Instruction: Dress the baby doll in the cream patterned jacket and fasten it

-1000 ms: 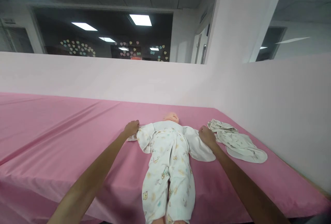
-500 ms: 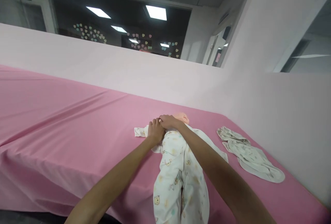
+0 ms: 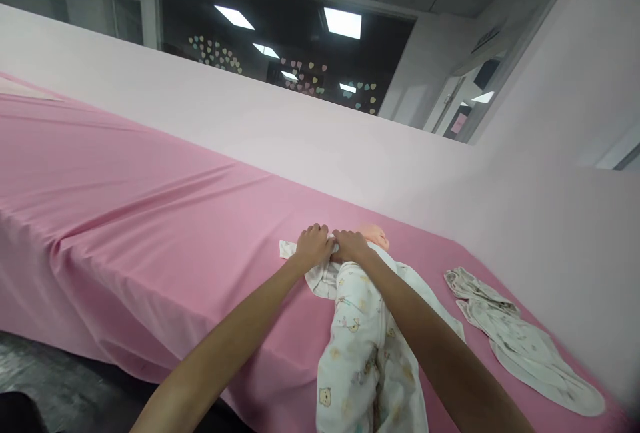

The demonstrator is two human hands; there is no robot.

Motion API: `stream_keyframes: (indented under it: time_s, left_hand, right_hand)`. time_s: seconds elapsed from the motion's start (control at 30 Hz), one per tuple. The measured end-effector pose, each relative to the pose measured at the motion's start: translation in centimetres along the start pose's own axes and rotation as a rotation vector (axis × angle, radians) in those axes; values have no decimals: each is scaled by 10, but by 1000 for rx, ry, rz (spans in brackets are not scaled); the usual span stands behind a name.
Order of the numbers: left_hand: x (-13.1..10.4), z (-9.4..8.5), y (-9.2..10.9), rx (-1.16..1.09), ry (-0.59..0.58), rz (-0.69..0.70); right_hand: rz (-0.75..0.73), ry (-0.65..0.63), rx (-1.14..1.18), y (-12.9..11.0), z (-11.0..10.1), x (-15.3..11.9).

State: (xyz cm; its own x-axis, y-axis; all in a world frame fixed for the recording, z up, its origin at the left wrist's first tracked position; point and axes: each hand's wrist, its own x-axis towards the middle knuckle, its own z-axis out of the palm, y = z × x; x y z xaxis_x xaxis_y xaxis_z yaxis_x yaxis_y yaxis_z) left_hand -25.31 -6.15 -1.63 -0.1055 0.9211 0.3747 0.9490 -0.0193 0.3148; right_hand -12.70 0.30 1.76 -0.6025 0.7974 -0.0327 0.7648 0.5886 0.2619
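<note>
A baby doll's peach head [image 3: 377, 235] shows just beyond my right hand. White patterned pants [image 3: 357, 319] cover its lower body and reach toward me. My left hand [image 3: 314, 246] is closed on a white patterned top [image 3: 323, 281], whose sleeve end sticks out to the left. Close beside it, my right hand [image 3: 349, 246] has its fingers curled on the same top above the waist of the pants. Part of the top spreads out to the right, under my right forearm.
The doll lies on a pink cloth-covered table [image 3: 190, 219]. Another set of patterned baby clothes [image 3: 520, 339] lies at the right. A pale wall [image 3: 310, 146] with a window above it runs along the back. Dark floor shows at lower left.
My hands have moved slightly apart from where they touched. The top is lifted away from the waist at the left. The view has shifted left and tilted.
</note>
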Motion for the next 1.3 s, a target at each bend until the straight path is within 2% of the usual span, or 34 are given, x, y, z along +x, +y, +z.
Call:
stream_keyframes:
  time_s: [0.2,0.3,0.37,0.47,0.57,0.67,0.73,0.83,0.93,1.1,1.2,1.3]
  left_hand:
    - [-8,16,26,37,77,85]
    - [-9,20,38,18,44,103]
    - [-7,18,39,-3,7,68]
    - [-2,13,23,-28,-19,-70]
    - [3,8,-8,-66,-88,-215]
    - [7,5,-37,-133,-179,-287]
    - [11,4,-48,-186,-216,-309]
    - [16,3,-55,-288,-253,-325]
    - [19,5,-57,-468,-316,-312]
    - [22,10,-56,-885,-435,-280]
    - [22,12,-58,-1083,-450,-291]
    - [20,13,-65,-1188,-453,-316]
  right_hand:
    - [58,61,-29,14,-6,-11]
    - [75,70,-40,14,-9,-13]
    - [78,72,-38,12,-11,-15]
    - [72,67,-23,14,-17,-20]
    - [52,65,-2,23,-26,-27]
    - [39,83,40,37,-34,-34]
    - [55,123,113,46,-38,-38]
    - [83,197,225,53,-40,-44]
    - [95,216,239,50,-40,-47]
    - [96,143,154,27,-36,-37]
    - [102,125,146,13,-29,-29]
    - [116,135,189,2,-21,-25]
